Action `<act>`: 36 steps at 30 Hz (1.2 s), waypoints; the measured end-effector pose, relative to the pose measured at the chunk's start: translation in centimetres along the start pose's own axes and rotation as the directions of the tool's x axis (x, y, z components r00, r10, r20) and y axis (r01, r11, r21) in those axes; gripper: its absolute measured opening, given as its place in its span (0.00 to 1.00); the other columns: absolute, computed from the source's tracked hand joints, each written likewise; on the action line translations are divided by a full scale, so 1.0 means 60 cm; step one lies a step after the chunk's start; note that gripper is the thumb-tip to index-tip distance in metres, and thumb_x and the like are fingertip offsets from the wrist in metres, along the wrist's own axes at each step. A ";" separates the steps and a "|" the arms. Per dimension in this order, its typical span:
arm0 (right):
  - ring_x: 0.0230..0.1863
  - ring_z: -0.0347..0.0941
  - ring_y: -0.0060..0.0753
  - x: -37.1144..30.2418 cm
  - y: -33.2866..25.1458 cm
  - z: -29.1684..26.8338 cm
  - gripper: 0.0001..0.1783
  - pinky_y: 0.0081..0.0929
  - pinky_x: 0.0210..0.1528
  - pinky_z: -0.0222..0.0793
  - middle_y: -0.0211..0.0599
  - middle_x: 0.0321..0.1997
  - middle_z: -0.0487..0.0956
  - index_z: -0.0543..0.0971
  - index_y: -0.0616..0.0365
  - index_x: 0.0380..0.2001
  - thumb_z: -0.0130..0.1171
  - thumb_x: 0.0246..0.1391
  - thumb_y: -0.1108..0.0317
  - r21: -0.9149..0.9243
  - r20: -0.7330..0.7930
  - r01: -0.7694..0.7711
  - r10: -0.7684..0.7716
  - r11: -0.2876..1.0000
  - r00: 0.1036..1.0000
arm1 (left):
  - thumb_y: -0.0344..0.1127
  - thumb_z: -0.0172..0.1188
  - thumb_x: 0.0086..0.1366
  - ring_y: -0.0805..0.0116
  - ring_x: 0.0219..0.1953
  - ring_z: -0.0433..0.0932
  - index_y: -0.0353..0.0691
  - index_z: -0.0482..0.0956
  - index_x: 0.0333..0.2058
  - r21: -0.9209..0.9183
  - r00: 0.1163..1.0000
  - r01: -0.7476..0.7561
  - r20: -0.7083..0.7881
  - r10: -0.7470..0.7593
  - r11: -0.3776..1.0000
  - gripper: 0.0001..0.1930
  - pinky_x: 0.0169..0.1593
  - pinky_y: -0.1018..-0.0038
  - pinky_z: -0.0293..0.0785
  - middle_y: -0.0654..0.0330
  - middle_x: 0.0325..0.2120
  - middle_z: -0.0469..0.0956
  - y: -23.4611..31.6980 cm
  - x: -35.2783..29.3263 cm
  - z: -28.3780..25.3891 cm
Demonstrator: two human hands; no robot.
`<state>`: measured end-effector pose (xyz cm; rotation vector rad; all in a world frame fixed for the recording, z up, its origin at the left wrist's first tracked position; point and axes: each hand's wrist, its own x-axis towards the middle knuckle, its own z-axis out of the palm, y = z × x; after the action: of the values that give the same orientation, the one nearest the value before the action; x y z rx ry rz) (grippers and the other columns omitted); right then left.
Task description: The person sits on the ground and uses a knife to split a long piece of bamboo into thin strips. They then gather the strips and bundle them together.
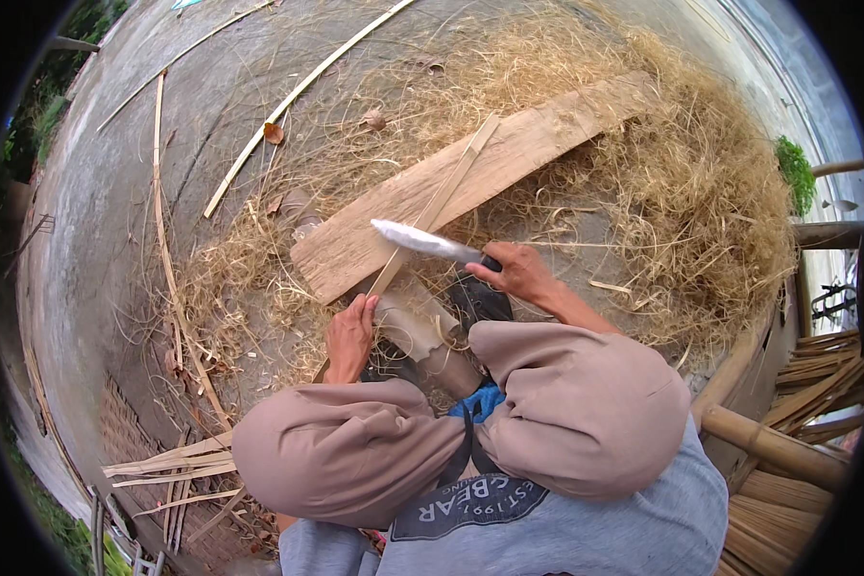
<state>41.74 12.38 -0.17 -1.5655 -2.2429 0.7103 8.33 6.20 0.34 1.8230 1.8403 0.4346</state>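
I sat low with my knees (586,403) bent up in front of me. My right hand (518,272) was closed tight around the dark handle of a big knife (422,240). The shiny blade pointed to my left and lay just over a thin bamboo strip (439,202). I could not tell if the blade touched the strip or was a tiny bit above it.

My left hand (350,336) was curled around the near end of that same strip, down by my knee. The fingers were wrapped close, not spread out.

The strip ran up and away from me, slanting to the right. It lay on top of a flat wooden board (509,163). The board lay on the grey ground (115,192), tilted the same way as the strip.

All around the board was a big heap of thin, dry, yellow shavings (710,192). They looked like straw. The heap was thickest on my right side.

A long bamboo stick (288,101) lay on the ground farther off, well apart from my hands. More flat strips (168,468) lay in a small bunch near my left knee. Thick bamboo poles (773,444) were at my right.
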 end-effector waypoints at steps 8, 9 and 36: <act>0.22 0.76 0.44 0.026 0.011 -0.028 0.30 0.43 0.25 0.70 0.44 0.21 0.77 0.75 0.59 0.23 0.61 0.62 0.42 0.063 0.065 -0.073 0.069 0.995 0.996 | 0.47 0.50 0.77 0.48 0.22 0.75 0.37 0.77 0.30 -0.139 0.995 0.032 0.095 -0.019 0.990 0.21 0.29 0.57 0.67 0.48 0.18 0.73 -0.002 0.008 -0.017; 0.22 0.76 0.43 0.016 0.015 -0.018 0.30 0.42 0.25 0.70 0.44 0.20 0.76 0.74 0.59 0.23 0.61 0.62 0.42 0.000 0.034 0.034 -0.034 0.999 0.999 | 0.47 0.50 0.77 0.50 0.22 0.75 0.36 0.77 0.30 -0.155 0.992 0.049 0.124 -0.030 0.987 0.21 0.29 0.58 0.67 0.49 0.17 0.73 -0.006 0.000 -0.021; 0.19 0.73 0.47 -0.026 0.013 0.028 0.32 0.44 0.24 0.69 0.47 0.14 0.74 0.75 0.62 0.24 0.56 0.65 0.41 -0.069 -0.106 0.261 -0.267 0.963 0.958 | 0.42 0.67 0.68 0.73 0.43 0.80 0.38 0.79 0.59 -0.253 0.962 0.259 0.149 -0.227 0.932 0.24 0.49 0.75 0.74 0.52 0.41 0.87 0.009 0.001 -0.028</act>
<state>42.05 10.75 -1.97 -1.2591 -2.3410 0.4757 7.86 6.47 2.00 1.3886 1.7981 0.4510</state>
